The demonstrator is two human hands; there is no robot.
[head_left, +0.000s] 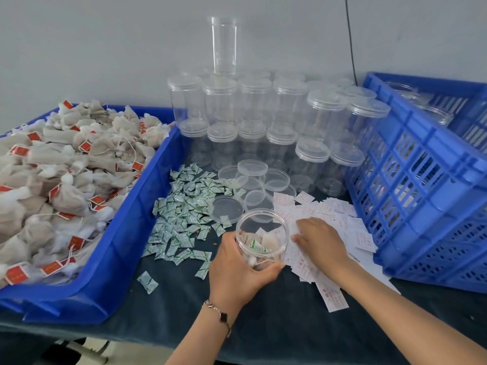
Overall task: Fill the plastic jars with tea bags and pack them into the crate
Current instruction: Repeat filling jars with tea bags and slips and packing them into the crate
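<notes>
Left hand point(238, 270) grips open jar point(261, 237) holding tea bags; right hand point(320, 239) flat on paper slips point(340, 214).

Dark-clothed table point(171, 312) under blue tray point(118, 233), crate point(421, 193), lidded jars point(253, 101), sachets point(181, 219), paper slips point(342, 219).

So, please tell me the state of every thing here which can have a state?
held jar: lid off, partly filled with tea bags
left hand: grips the held jar
right hand: fingers on the paper slips
stacked jars: empty, lids on
loose lids: lying on table
tea bag bin: heaped full
crate: contents hard to see
</notes>
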